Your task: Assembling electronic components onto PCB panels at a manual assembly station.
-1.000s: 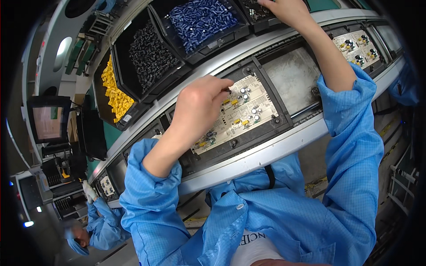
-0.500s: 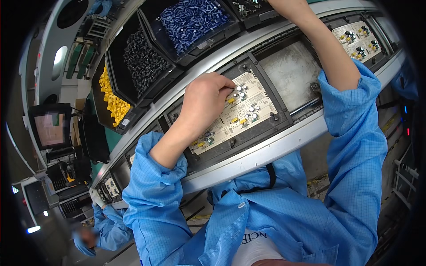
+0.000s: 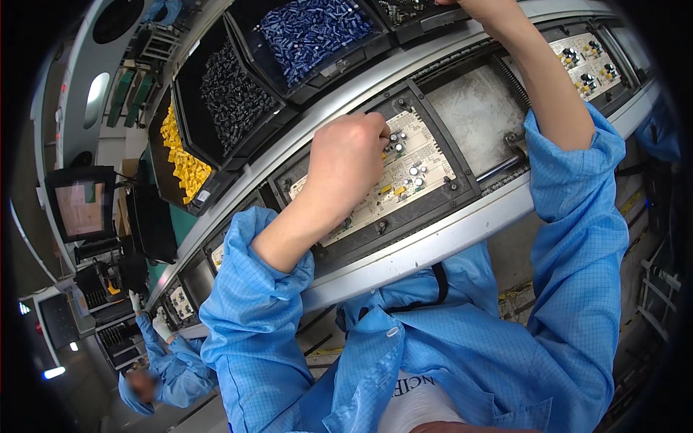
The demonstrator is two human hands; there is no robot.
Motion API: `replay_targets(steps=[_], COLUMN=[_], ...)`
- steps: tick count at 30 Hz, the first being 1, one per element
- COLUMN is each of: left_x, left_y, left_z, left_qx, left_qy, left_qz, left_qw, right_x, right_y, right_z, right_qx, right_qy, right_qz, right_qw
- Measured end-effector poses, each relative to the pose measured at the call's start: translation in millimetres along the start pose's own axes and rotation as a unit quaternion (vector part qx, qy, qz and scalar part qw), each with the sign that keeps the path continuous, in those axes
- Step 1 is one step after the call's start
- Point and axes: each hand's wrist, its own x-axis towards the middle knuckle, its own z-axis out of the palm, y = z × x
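Observation:
My left hand (image 3: 348,160) is over a pale circuit board (image 3: 426,154), its fingers pinched together at the board's far side beside some small round capacitors (image 3: 398,141). Whatever sits between those fingertips is hidden. Yellow block-shaped components (image 3: 393,190) and more round capacitors stand on the same board, which lies in a dark frame (image 3: 462,189) on the conveyor. My right hand (image 3: 485,7) reaches to the top edge of the picture, close to a black bin of small metallic parts (image 3: 401,10). Most of its fingers are cut off from view.
Black bins hold blue cylindrical capacitors (image 3: 312,36), black ones (image 3: 234,97) and yellow blocks (image 3: 186,162). A silver rail (image 3: 411,249) runs along the conveyor's near side. Another populated board (image 3: 588,66) lies to the right. At the lower left works a co-worker in blue (image 3: 177,372).
The framed board has shifted slightly right, and my left hand has moved right with it. My right hand has come a little lower and to the right. The co-worker's gloved hands have moved apart.

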Motion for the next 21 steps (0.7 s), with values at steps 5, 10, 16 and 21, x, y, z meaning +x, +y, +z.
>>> replay_targets(steps=[5, 10, 16, 21], left_x=[-6, -17, -5, -8], left_y=[-12, -104, -149, -154], left_z=[-23, -74, -85, -80], left_qx=[-0.057, -0.056, 0.175, 0.193], left_qy=[0.086, 0.311, 0.077, 0.098], left_qz=[-0.028, -0.148, -0.168, -0.154], left_qw=[0.994, 0.937, 0.967, 0.964], right_x=[-31, -79, -96, -92], right_y=[-19, -31, -14, -16], right_z=[42, 88, 118, 128], right_qx=[-0.288, -0.429, -0.62, -0.665], right_qy=[0.094, -0.056, -0.04, -0.036], right_qz=[0.13, 0.223, 0.221, 0.248], right_qw=[0.944, 0.874, 0.751, 0.703])
